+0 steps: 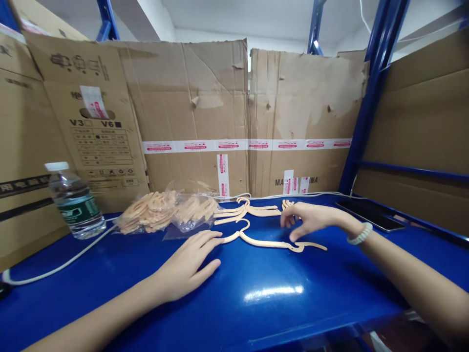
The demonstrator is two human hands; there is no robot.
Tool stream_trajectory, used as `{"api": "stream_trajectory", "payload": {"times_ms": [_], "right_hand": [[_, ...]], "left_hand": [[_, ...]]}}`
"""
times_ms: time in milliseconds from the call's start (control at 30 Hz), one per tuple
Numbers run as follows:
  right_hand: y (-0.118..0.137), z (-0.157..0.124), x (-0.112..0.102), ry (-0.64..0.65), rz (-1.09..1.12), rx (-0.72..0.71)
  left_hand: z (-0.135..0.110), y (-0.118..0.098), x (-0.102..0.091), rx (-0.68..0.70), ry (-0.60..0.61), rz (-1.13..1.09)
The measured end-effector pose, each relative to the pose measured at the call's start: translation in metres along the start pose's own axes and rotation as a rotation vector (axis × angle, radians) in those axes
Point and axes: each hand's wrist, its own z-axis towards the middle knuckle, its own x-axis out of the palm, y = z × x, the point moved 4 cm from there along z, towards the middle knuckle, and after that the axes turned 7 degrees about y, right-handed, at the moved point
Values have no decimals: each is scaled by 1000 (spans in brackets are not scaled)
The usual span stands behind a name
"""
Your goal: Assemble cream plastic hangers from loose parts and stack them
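Note:
A beige clothes hanger (264, 242) lies flat on the blue table, its hook pointing away from me. My left hand (190, 266) is palm down with fingers stretched out, the fingertips at the hanger's left end, which they partly cover. Over the hanger's right end hovers my right hand (309, 218), thumb and bent fingers apart, with nothing visible between them. A small curved beige piece (311, 245) lies at that right end; whether it is joined to the hanger I cannot tell. Just behind are several similar hangers (262, 211), and more beige pieces (287, 204) partly hidden by my right hand.
Clear plastic bags of beige curved pieces (148, 212) lie at the back left, near a water bottle (76, 203). A dark phone or tablet (370, 216) lies at the right. A white cable (58, 266) crosses the table (234, 303). Cardboard sheets (194, 117) stand behind.

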Motion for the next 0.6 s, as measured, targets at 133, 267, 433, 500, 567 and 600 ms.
{"api": "stream_trajectory", "payload": {"times_ms": [133, 267, 433, 500, 567, 600], "right_hand": [[-16, -2, 14, 253, 107, 95], [-31, 3, 14, 207, 76, 180], [-40, 3, 4, 63, -65, 243], [-41, 4, 3, 26, -95, 252], [-41, 6, 3, -14, -123, 266], [-41, 7, 3, -33, -135, 272]], "left_hand": [[0, 9, -3, -43, -46, 9], [0, 14, -2, -36, -56, -7], [-1, 13, -1, -11, -57, -30], [-1, 12, 0, -9, -46, -28], [-2, 12, 0, -11, -39, -26], [-2, 11, 0, -12, -38, -26]]}}
